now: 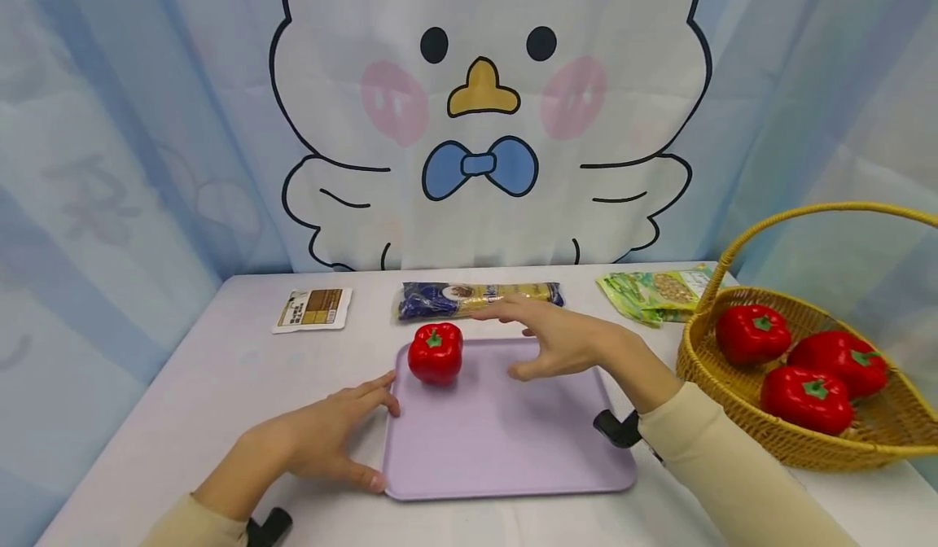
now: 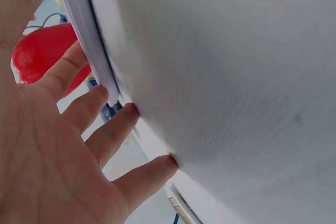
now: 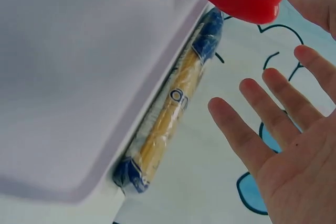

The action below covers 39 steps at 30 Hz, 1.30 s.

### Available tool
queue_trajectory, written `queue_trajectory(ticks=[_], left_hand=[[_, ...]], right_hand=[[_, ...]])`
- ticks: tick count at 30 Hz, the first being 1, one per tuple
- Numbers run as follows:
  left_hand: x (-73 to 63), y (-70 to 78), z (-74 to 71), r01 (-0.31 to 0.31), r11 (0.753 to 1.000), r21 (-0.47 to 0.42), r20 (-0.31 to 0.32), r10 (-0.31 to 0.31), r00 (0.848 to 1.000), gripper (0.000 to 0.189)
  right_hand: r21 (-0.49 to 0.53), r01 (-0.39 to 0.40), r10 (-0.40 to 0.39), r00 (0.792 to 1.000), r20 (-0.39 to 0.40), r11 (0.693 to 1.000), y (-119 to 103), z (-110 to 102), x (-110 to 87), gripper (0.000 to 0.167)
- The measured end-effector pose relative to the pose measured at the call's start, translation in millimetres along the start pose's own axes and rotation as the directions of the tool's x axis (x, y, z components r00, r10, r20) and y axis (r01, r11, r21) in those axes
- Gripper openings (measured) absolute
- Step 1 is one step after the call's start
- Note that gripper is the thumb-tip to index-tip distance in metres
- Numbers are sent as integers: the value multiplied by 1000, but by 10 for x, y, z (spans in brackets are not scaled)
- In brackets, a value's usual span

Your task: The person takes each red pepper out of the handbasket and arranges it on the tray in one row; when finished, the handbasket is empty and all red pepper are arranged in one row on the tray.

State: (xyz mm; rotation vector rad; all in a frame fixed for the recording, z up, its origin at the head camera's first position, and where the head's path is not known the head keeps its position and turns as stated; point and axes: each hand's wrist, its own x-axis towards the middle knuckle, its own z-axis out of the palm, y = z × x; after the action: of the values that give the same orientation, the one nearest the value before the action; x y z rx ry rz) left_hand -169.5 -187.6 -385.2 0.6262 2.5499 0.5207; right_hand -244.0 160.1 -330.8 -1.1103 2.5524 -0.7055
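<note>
Red pepper (image 1: 436, 356): on the purple tray (image 1: 498, 449), stem up, near the tray's 10 o'clock corner, a gap showing between it and each hand.
Left hand (image 1: 330, 433): at the tray's 9 o'clock edge, thumb by the 8 o'clock corner; grip released, fingers spread.
Right hand (image 1: 564, 339): above the tray towards 1 o'clock; grip released, holding nothing.
Pepper risk: rounded and near a low rim, it could tip or roll if the left hand jolts the tray.
Bracket risk: the black bracket (image 1: 619, 429) at the right wrist could catch the tray's 3 o'clock edge on a low sweep.
Noodle pack (image 1: 479, 299): just beyond the 12 o'clock rim; sliding the tray that way would probably shove it.
Basket (image 1: 799, 449): at 3 o'clock, with three peppers inside; its tall handle could snag a sleeve swung wide.
Tray room: bare purple surface runs from 1 round to 7 o'clock.
Worktop (image 1: 454, 522): broadest margin towards 9 o'clock; tightest at 12, where the pack lies.
</note>
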Motion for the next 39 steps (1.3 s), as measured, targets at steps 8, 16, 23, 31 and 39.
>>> queue_trajectory(ticks=[8,16,23,31,39], left_hand=[[-16,15,15,12,1000,7,-7,-12,1000,73],[-21,9,11,25,1000,-9,4,-24,1000,72],[-4,2,14,23,1000,-14,8,-23,1000,72],[9,3,14,11,1000,-5,6,-11,1000,73],[0,-19,11,-14,1000,-5,0,14,1000,72]], right_hand=[[-98,50,-54,997,-46,994,-54,-146,-255,73],[-119,22,-31,997,-71,993,-73,-286,-545,70],[-161,28,-50,990,-133,987,34,-396,-809,66],[-217,-20,-24,981,-195,976,105,-461,-1060,62],[-244,-18,-38,974,-222,970,210,-461,-1221,63]])
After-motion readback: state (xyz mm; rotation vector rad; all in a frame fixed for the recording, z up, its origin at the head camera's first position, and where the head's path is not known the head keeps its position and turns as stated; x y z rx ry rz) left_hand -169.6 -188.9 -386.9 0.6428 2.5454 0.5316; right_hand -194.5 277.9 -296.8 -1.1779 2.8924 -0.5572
